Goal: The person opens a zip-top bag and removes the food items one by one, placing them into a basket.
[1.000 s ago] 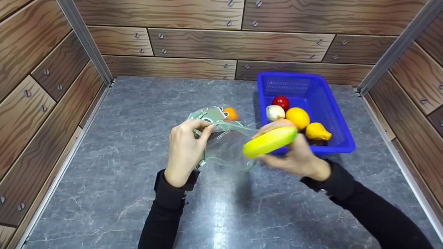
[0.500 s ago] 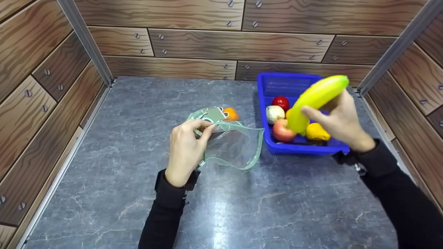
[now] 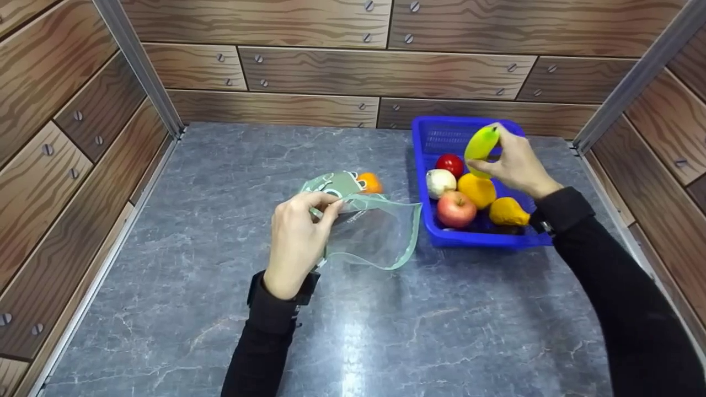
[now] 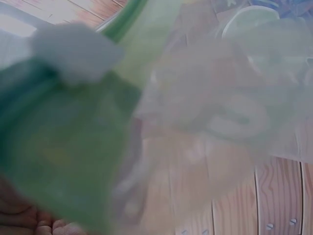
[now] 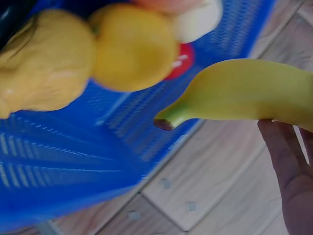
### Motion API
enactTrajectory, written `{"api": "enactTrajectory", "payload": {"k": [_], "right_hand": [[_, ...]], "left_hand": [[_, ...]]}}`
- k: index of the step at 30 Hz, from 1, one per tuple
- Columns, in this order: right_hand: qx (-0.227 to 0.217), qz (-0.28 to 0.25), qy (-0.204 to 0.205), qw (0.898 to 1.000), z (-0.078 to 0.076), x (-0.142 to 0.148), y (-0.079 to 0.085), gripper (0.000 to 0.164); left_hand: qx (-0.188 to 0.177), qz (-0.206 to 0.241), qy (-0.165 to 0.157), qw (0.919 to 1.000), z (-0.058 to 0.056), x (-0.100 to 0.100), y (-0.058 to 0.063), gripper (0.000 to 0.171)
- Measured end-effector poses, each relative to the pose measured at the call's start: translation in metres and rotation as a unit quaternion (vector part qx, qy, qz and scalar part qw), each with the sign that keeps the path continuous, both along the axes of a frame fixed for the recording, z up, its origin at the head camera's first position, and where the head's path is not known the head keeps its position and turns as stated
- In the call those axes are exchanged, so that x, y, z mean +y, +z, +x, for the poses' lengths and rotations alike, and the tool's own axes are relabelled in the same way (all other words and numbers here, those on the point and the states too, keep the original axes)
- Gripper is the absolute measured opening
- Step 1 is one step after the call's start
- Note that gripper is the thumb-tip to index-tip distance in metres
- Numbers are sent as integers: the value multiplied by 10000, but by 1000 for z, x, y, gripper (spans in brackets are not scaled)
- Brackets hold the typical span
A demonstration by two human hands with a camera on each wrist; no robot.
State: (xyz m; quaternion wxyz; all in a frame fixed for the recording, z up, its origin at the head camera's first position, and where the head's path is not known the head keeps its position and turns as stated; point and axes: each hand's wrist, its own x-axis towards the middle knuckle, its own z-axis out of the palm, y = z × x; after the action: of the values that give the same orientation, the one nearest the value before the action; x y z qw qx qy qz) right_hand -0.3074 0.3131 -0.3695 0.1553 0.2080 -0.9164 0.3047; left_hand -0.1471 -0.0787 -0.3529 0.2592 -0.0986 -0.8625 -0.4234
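Note:
In the head view my left hand (image 3: pixel 298 237) pinches the edge of a see-through bag (image 3: pixel 380 234) with a green trim, its mouth spread toward the right. Between thumb and fingers, my right hand (image 3: pixel 518 165) holds a yellow banana (image 3: pixel 481 149) with a greenish tip, raised over the blue plastic basket (image 3: pixel 485 239). The right wrist view shows the banana (image 5: pixel 239 93) apart from the other fruit, fingertips against its side. Folds of the bag (image 4: pixel 210 98) fill the left wrist view, blurred, and hide most of the left hand there.
In the basket lie a pinkish apple (image 3: pixel 456 209), an orange-yellow round fruit (image 3: pixel 477 191), a lumpy yellow fruit (image 3: pixel 507 212), a whitish bulb (image 3: pixel 440 183) and a shiny red round one (image 3: pixel 449 165). An orange thing (image 3: pixel 369 183) lies behind the bag. Wood-patterned walls (image 3: pixel 309 69) enclose the table.
The right hand has carried the banana from the bag's mouth, rightward and back, to above the basket's far part. The apple now shows fully. The left hand has kept its place.

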Motion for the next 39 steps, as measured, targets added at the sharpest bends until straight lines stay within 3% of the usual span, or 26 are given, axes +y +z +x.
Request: {"api": "enactTrajectory", "payload": {"k": [9,23,34,39], "right_hand": [[-374,145,-654,9971,-28,22,-22,45],[-793,553,-1315,9866,-40,27,-37,41],[-1069,1319,-718,9829,-46,12,-43,45],[-1615,1712,-570,9702,-40,14,-36,63]], "left_hand": [[-49,65,-36,10000,0,0,0,9],[-83,-15,-5,10000,0,-1,2,10],[-92,2,-26,10000,-1,-2,1,10],[-99,-16,27,9999,-1,-2,0,10]]}}
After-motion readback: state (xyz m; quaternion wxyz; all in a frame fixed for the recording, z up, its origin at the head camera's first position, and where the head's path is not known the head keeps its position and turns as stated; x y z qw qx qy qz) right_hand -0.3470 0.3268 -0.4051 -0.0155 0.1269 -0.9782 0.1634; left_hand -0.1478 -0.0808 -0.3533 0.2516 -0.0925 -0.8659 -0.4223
